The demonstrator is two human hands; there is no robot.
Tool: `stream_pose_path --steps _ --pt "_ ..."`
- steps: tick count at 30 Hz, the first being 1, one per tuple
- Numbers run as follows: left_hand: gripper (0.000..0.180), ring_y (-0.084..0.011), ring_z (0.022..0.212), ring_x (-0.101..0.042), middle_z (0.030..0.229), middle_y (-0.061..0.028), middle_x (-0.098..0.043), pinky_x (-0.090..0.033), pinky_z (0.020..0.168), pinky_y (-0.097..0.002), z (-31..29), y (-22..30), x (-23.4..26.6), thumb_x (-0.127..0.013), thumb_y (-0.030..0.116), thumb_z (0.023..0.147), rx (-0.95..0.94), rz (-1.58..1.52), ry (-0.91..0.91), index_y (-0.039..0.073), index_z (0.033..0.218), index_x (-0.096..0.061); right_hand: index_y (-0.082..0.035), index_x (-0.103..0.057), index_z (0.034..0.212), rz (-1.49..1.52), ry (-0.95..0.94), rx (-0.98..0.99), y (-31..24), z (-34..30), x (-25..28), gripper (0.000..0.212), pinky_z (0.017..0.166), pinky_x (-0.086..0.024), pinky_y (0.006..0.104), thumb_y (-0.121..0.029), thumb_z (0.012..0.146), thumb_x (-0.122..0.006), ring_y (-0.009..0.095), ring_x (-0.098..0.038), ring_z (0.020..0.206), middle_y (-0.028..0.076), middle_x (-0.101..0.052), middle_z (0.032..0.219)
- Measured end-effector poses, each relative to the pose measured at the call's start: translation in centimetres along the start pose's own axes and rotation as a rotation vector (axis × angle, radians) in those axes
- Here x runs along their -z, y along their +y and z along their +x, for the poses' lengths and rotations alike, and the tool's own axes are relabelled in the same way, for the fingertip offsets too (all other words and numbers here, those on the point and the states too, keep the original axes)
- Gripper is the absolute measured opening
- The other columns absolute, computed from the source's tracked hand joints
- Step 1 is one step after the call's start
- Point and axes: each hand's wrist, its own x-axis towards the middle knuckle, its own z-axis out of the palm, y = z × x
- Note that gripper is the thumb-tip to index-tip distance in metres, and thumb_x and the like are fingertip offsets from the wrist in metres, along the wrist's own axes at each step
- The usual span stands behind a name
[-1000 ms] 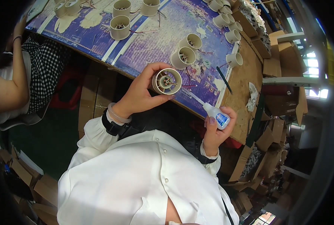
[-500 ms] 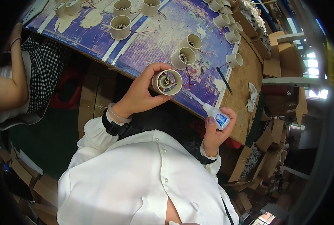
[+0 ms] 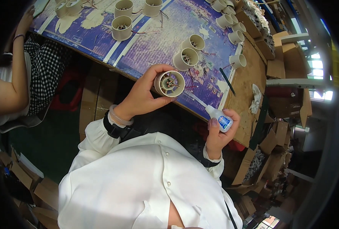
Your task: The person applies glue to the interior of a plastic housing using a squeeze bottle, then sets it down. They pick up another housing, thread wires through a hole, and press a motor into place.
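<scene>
My left hand (image 3: 145,91) is wrapped round a cream plastic cylinder housing (image 3: 162,90), its open end facing up at the table's near edge. Inside the housing sits a small round motor part (image 3: 169,83) on spokes, and a thin wire comes out at its right. In my right hand (image 3: 221,134) is a small white glue bottle (image 3: 221,119) with a blue label. Its long thin nozzle (image 3: 200,101) points up and left toward the housing, apart from it. Two similar housings (image 3: 185,59) stand on the table just beyond my left hand.
More cream housings with wires (image 3: 122,28) stand at the back of the worn purple table (image 3: 146,47), others along its right edge. A dark green stick (image 3: 227,81) and a crumpled white cloth (image 3: 255,98) lie to the right. Another person's arm (image 3: 20,72) is at far left; cardboard boxes (image 3: 278,133) stand at right.
The other person's hand at far left has moved up onto the table's edge. My two hands, the housing and the glue bottle have stayed practically still.
</scene>
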Motion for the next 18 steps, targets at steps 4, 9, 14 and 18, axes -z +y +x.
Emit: stream_pose_path --steps 4,9,14,18 --pt "0.065 -0.0167 0.119 -0.046 0.128 -0.01 -0.047 -0.039 0.099 -0.0297 0.0 -0.05 0.04 -0.07 -0.005 0.071 0.006 0.019 0.002 0.004 0.126 -0.037 -0.006 -0.044 0.109 -0.001 -0.004 0.0 -0.09 0.04 -0.04 0.031 0.054 -0.039 0.0163 -0.007 0.083 -0.062 0.005 -0.047 0.062 0.002 -0.049 0.085" --pt "0.065 -0.0164 0.118 -0.047 0.127 -0.0096 -0.047 -0.039 0.099 -0.0294 0.01 0.06 0.0 -0.071 -0.004 0.072 0.007 0.016 -0.006 0.004 0.126 -0.037 -0.006 -0.044 0.109 0.005 -0.001 -0.008 -0.01 0.01 -0.02 0.031 0.054 -0.038 0.0162 -0.006 0.083 -0.062 0.005 -0.047 0.062 0.002 -0.049 0.084" --pt "0.064 -0.0164 0.117 -0.047 0.127 -0.0093 -0.047 -0.039 0.099 -0.0294 -0.03 -0.06 -0.02 -0.071 -0.004 0.072 0.007 0.014 0.002 0.004 0.126 -0.037 -0.006 -0.044 0.109 0.007 -0.001 -0.011 -0.04 0.1 -0.05 0.031 0.054 -0.038 0.0164 -0.006 0.083 -0.062 0.005 -0.046 0.062 0.002 -0.049 0.084" --pt "0.064 -0.0165 0.118 -0.046 0.127 -0.0094 -0.047 -0.039 0.099 -0.0296 -0.07 -0.08 -0.02 -0.071 -0.004 0.071 0.005 0.013 0.0 0.004 0.126 -0.038 -0.006 -0.044 0.109 0.018 0.003 -0.015 0.02 0.03 -0.04 0.031 0.053 -0.038 0.0164 -0.006 0.083 -0.062 0.005 -0.046 0.061 0.002 -0.05 0.083"
